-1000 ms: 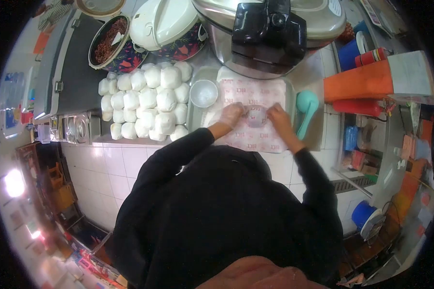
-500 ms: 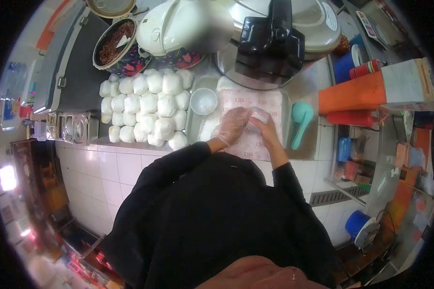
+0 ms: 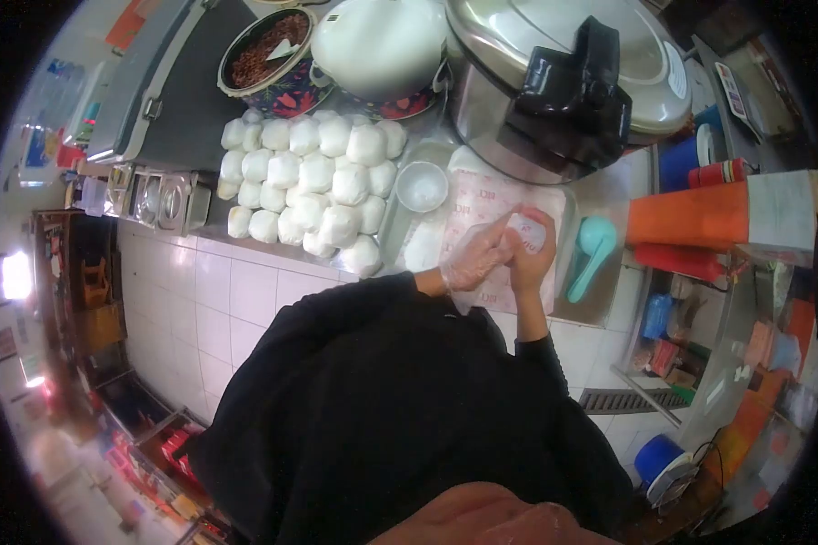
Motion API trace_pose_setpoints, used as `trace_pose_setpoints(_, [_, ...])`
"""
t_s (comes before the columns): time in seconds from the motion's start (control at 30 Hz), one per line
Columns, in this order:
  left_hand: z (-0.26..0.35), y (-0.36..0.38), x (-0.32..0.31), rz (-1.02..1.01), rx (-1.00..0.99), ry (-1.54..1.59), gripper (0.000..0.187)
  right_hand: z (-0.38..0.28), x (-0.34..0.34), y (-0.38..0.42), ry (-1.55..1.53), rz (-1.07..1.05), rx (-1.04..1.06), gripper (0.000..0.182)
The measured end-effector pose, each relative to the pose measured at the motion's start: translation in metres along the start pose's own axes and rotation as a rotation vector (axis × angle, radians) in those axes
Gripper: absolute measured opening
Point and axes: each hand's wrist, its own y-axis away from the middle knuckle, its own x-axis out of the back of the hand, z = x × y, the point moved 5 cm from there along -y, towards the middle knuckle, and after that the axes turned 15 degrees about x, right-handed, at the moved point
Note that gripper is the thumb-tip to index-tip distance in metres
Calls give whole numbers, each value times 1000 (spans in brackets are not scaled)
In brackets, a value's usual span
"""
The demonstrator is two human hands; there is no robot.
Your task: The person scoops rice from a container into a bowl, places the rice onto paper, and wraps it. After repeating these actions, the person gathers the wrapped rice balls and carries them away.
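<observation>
Over the printed paper sheets [image 3: 483, 193] on the metal tray [image 3: 565, 213], my two hands meet around a paper-wrapped white bundle [image 3: 529, 232]. My left hand [image 3: 475, 257], in a clear plastic glove, presses its fingers against the bundle's left side. My bare right hand [image 3: 532, 259] wraps round it from the right. A small round bowl [image 3: 422, 187] stands on the tray to the left, above a white patch [image 3: 421, 249]. Many wrapped white bundles [image 3: 314, 173] lie stacked in rows left of the tray.
A pot of reddish-brown food [image 3: 265, 64] stands at the back left, beside a white-lidded pot [image 3: 377, 45]. Behind the tray is a large steel cooker [image 3: 491, 104] with a black handle part [image 3: 577, 113]. A turquoise scoop [image 3: 594, 254] lies to the right.
The view has shifted, so the counter objects appear further right. Both hands have turned around the bundle, whose printed paper now shows between the right fingers.
</observation>
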Motion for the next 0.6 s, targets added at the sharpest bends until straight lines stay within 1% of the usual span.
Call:
trace_pose_setpoints(0.03, [-2, -4, 7, 35, 16, -222, 80, 1, -2, 6, -37, 19, -135, 38])
trace_pose_setpoints(0.07, [-4, -7, 12, 70, 31, -443, 84, 14, -4, 20, -82, 45, -183, 36])
trace_pose_setpoints(0.1, [-4, -5, 13, 63, 110, -695, 83, 35, -7, 39, -125, 70, -231, 34])
trace_pose_setpoints(0.13, [-2, -3, 15, 56, 192, -945, 83, 41, -11, 48, -168, 92, -279, 32])
trace_pose_setpoints(0.17, [-2, -1, 20, 52, 278, -1194, 82, 45, -11, 53, -105, 33, -288, 32])
trace_pose_setpoints(0.23, [-13, 1, 36, -6, 281, -1307, 79, 37, -17, 57, 24, -87, -309, 31])
trace_pose_setpoints(0.27, [-22, 0, 50, -38, 282, -1365, 78, 42, -19, 58, -93, -102, -414, 30])
trace_pose_setpoints(0.33, [-23, -2, 100, 413, -66, -1281, 61, 42, -17, 46, -53, -178, -300, 30])
trace_pose_setpoints(0.37, [-3, -3, 121, 572, -44, -1373, 55, 40, -20, 42, -33, -213, -242, 30])
trace_pose_setpoints(0.4, [18, -5, 139, 736, -19, -1458, 48, 40, -30, 42, -59, -299, -312, 31])
trace_pose_setpoints(0.43, [-7, -21, 158, 916, 84, -1712, 46, 37, -41, 43, -84, -391, -382, 32])
trace_pose_setpoints(0.47, [-56, -47, 179, 1107, 200, -1957, 45, 34, -54, 43, -108, -487, -444, 33])
trace_pose_setpoints(0.53, [-76, -63, 203, 1048, 276, -2064, 41, 24, -90, 49, 23, -766, -326, 39])
trace_pose_setpoints(0.57, [-85, -70, 211, 801, 210, -1921, 38, 19, -108, 53, 105, -823, -295, 42])
trace_pose_setpoints(0.6, [-84, -74, 212, 563, 134, -1768, 34, 23, -124, 58, 163, -799, -26, 45])
